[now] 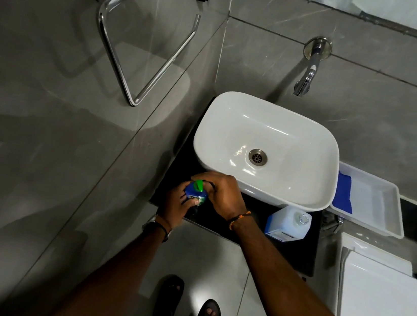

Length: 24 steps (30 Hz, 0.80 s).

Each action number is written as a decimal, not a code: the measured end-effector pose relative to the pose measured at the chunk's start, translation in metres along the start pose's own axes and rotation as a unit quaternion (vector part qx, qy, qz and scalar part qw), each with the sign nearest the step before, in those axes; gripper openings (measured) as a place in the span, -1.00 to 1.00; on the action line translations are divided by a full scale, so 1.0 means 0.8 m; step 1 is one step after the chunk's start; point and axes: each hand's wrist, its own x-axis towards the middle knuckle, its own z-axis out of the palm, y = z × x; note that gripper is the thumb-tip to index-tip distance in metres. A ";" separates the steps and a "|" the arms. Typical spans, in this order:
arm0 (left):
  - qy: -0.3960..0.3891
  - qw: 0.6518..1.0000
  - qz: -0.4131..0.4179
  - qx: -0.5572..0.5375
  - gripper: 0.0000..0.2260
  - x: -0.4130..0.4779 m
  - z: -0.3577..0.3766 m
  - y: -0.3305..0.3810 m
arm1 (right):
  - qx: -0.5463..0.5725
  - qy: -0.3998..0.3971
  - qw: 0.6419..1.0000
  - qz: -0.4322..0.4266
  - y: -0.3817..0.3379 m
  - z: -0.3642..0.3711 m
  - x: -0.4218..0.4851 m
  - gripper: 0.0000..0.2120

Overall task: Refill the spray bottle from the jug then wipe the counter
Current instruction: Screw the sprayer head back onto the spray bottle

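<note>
Steadying the blue plastic spray bottle (193,194) mid-frame, probably light and slick — my left hand (177,208) grips its body, my right hand (221,194) curls round its green top (199,185).

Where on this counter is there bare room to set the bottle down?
The dark counter is bare in front of the basin, between the right hand and the jug. The tray has room right of the blue cloth. The left corner is crowded: left hand, bottle.

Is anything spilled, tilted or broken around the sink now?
Nothing stands out. The jug stands upright on the counter, the left hand and right hand hold the spray bottle, and the cloth lies in the tray. No spill shows, though the dark counter could hide one.
</note>
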 end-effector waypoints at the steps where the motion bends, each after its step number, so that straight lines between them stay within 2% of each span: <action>1: 0.018 1.000 0.004 -0.005 -0.51 0.001 -0.002 -0.001 | -0.005 -0.001 1.000 0.001 -0.002 0.004 0.005 -0.77; 5: 0.104 0.993 -0.013 -0.044 -0.52 0.004 -0.011 -0.008 | -0.025 -0.004 1.000 0.007 -0.012 0.020 0.031 -0.67; 12: 0.211 0.977 0.004 -0.008 -0.62 0.018 -0.028 -0.015 | -0.042 -0.032 0.999 0.011 -0.029 0.043 0.071 -0.62; 19: 0.274 0.959 -0.001 0.067 -0.59 0.023 -0.026 -0.019 | -0.025 -0.031 0.999 0.011 -0.034 0.047 0.087 -0.68; 24: 0.279 0.957 -0.001 0.084 -0.63 0.025 -0.025 -0.024 | -0.032 -0.026 0.999 0.008 -0.026 0.049 0.085 -0.68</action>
